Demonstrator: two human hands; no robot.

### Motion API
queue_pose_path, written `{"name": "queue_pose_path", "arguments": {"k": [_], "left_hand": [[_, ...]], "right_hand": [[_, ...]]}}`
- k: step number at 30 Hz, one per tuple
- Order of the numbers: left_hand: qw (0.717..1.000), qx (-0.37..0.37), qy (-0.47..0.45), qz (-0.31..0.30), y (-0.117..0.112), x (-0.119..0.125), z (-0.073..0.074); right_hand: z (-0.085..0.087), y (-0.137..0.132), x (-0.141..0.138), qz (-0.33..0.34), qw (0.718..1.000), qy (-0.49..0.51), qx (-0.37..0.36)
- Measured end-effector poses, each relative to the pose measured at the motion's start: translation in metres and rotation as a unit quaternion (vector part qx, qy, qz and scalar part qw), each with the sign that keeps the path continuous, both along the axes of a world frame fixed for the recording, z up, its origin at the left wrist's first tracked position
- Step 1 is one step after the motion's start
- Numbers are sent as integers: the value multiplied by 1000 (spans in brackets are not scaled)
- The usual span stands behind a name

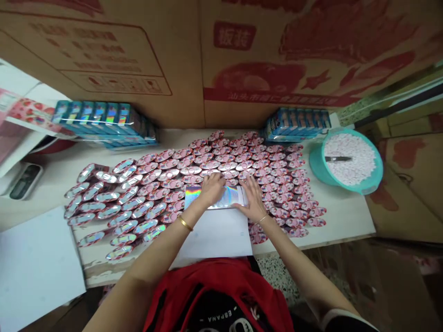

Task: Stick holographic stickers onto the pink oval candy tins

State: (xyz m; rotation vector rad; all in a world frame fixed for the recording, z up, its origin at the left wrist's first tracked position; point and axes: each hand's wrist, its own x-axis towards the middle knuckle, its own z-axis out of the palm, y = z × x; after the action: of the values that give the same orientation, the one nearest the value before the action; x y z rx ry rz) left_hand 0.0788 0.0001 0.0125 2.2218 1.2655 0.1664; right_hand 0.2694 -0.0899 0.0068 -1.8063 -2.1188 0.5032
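Observation:
My left hand (212, 187) lies palm down, fingers curled, on a shiny rainbow-foil sheet (229, 197) in the middle of the table. My right hand (254, 199) rests flat on the sheet's right end with its fingers spread. The foil sheet lies on a white paper (218, 235) near the front edge. Around it, several rows of small pink oval packets (221, 159) overlap across the white table (346, 216). A gold bangle sits on my left wrist.
A teal basin (346, 161) of small white pieces with a dark tool in it stands at the right. Blue shrink-wrapped box packs sit at back left (104, 120) and back right (297, 123). Cardboard cartons (194, 60) wall the back. A white sheet (38, 263) lies front left.

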Motion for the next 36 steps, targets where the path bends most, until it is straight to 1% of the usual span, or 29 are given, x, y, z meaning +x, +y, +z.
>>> {"name": "queue_pose_path", "arguments": {"k": [2, 3, 4, 5, 9, 11, 13, 14, 15, 17, 18, 19, 21, 23, 25, 27, 29, 31, 32, 34, 35, 36], "left_hand": [[1000, -24, 10, -13, -6, -7, 0], [999, -36, 9, -16, -8, -11, 0], [999, -43, 6, -16, -9, -14, 0], [999, -43, 4, -15, -11, -18, 0], [1000, -6, 19, -3, -20, -26, -4], [1000, -15, 3, 3, -24, -28, -4], [998, -40, -39, 7, -26, -31, -1], [997, -48, -62, 11, -25, -32, 1], [995, -47, -82, 15, -25, -33, 5], [994, -13, -105, 16, -22, -33, 12], [994, 16, -107, 9, -20, -33, 16], [993, 49, -105, -1, -19, -31, 20], [990, 112, -89, -12, -17, -27, 25], [984, 161, -73, -5, -18, -24, 28], [979, 190, -69, 8, -24, -21, 30], [975, 205, -81, 18, -35, -22, 34], [974, 200, -109, 15, -50, -25, 42], [972, 169, -165, 4, -64, -30, 51], [968, 152, -199, 9, -68, -32, 56], [956, 135, -256, 52, -66, -35, 62], [952, 136, -263, 77, -61, -35, 63], [953, 140, -250, 95, -53, -33, 63]], "right_hand": [[-4, 5, 3, -95, 995, 7, -3], [-7, 7, 4, -132, 991, 5, -5], [-9, 9, 4, -154, 988, 1, -8], [-10, 9, 2, -161, 987, -7, -13], [-10, 2, -8, -127, 991, -33, -27], [-8, 0, -12, -131, 991, -8, -30], [-3, 1, -14, -139, 986, 82, -44], [0, 3, -15, -139, 977, 149, -60], [3, 6, -16, -137, 962, 221, -80], [11, 14, -21, -132, 927, 331, -114], [15, 18, -24, -132, 916, 359, -120], [19, 23, -27, -134, 910, 373, -118], [27, 32, -35, -139, 909, 380, -104], [31, 39, -42, -151, 905, 386, -100], [32, 44, -46, -164, 897, 396, -109], [30, 48, -46, -174, 889, 407, -119], [25, 51, -43, -184, 885, 409, -122], [20, 53, -37, -196, 888, 400, -116], [19, 54, -34, -202, 891, 393, -109], [18, 55, -29, -206, 897, 381, -92], [19, 56, -27, -204, 899, 378, -85], [21, 56, -27, -200, 902, 375, -81]]}}
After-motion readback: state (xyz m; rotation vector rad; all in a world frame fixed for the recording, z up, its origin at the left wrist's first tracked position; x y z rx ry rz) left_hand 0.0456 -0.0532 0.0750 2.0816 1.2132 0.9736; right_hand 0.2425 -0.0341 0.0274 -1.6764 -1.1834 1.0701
